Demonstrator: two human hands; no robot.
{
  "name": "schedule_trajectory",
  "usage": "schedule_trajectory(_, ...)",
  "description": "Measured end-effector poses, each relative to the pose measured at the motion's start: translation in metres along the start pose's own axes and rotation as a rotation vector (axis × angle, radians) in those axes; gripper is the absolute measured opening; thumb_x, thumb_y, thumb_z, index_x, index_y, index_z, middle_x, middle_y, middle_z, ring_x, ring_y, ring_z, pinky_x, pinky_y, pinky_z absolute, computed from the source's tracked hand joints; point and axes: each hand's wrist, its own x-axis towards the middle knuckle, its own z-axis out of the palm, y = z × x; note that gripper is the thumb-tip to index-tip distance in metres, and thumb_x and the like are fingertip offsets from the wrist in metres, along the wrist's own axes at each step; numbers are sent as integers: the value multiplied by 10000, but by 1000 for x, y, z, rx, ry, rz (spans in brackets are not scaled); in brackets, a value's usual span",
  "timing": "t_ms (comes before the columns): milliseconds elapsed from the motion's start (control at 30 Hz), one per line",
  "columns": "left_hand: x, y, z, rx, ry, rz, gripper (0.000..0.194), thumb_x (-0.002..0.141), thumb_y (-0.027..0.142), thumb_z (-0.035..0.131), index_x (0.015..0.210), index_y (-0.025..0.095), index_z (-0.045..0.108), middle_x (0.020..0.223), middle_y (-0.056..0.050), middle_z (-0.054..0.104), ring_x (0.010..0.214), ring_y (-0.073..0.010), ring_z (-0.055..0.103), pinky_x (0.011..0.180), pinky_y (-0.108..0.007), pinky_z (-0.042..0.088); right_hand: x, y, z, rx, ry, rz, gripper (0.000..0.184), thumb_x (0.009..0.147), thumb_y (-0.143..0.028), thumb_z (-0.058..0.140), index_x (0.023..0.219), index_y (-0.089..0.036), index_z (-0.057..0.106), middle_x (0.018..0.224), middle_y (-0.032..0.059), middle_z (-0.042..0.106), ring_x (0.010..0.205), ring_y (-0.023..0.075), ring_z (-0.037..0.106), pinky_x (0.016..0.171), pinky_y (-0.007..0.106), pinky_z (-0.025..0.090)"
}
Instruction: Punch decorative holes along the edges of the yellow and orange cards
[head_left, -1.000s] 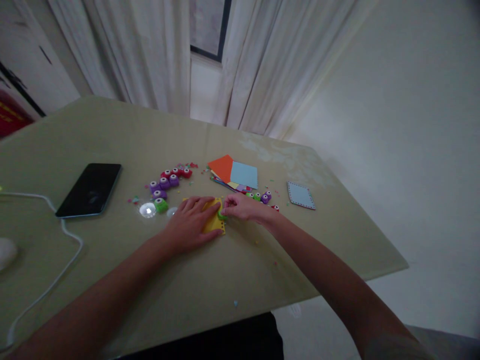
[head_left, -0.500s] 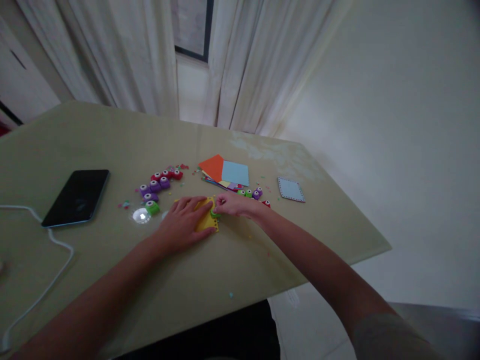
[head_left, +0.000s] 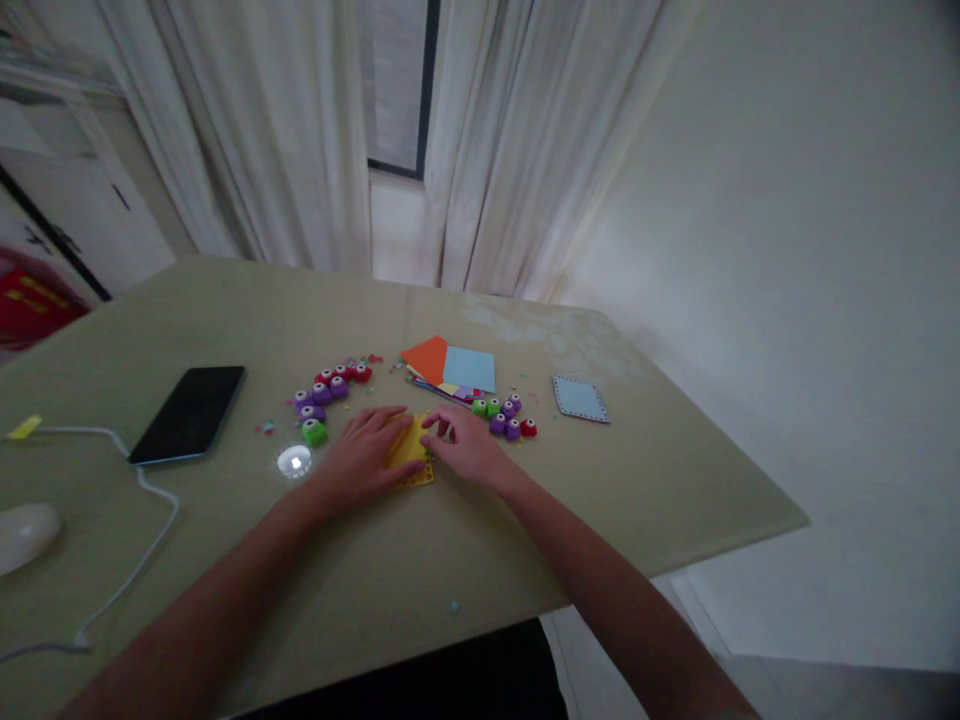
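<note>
My left hand (head_left: 365, 450) lies flat with spread fingers on a yellow sheet of paper (head_left: 406, 459), pressing it to the table. Small holes run along the sheet's right edge. Over that edge is my right hand (head_left: 466, 443), its fingers curved and thumb and forefinger slightly apart; I see nothing between them. Right beyond it stand several small craft punches (head_left: 512, 427) in green, purple and red. Another curved row of craft punches (head_left: 321, 391) sits to the left, with a green punch (head_left: 313, 432) nearest my left hand.
Coloured paper sheets (head_left: 469, 368) are stacked farther back. A light-blue square (head_left: 581, 399) with a punched border lies right. To the left are a black tablet (head_left: 189, 414), a white cable (head_left: 161, 535), a white mouse (head_left: 28, 535) and a clear round object (head_left: 294, 461). Paper bits are scattered around.
My right hand has loosened from the green punch it pinched at the paper's edge; that punch no longer shows there. The view has tilted up and left. My left hand stays on the paper.
</note>
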Motion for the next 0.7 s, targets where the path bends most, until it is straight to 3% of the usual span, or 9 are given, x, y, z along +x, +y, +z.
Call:
schedule_trajectory(167,0,-7,1,10,-4,-13,712,946,676,666,1475,199,667,1560,-158,616,1427,-393,545,1212,-582,411,0,10,-1,-561,105,-121,178,1040,-323,666,1122,-201,766,1211,103,716,1201,272,598,1061,443,399)
schedule_trajectory(267,-2,-7,2,18,3,-16,720,957,676,652,1494,196,657,1578,-157,604,1436,-387,545,1215,-582,416,8,24,-12,-747,113,-149,229,1073,-218,558,1202,-168,742,1325,150,697,1281,291,559,1153,486,338)
schedule_trajectory(400,-4,-3,0,26,16,-16,678,976,658,638,1486,212,666,1580,-151,604,1430,-368,554,1208,-569,432,8,46,-26,-783,125,-115,319,1082,-152,471,1266,-164,731,1328,174,713,1265,306,581,1196,523,305)
schedule_trajectory(567,-4,1,-1,28,32,-4,664,988,646,639,1478,198,668,1563,-162,612,1415,-365,557,1200,-579,445,-7,65,-34,-799,155,-10,378,1071,-137,452,1345,-179,708,1329,197,722,1223,325,618,1108,511,390)
schedule_trajectory(700,-3,4,-1,34,42,-8,633,1009,614,624,1474,187,669,1552,-177,612,1415,-367,554,1206,-584,437,-10,57,-29,-742,226,-3,384,1082,-135,423,1357,-187,686,1490,189,650,1409,329,516,1209,547,279)
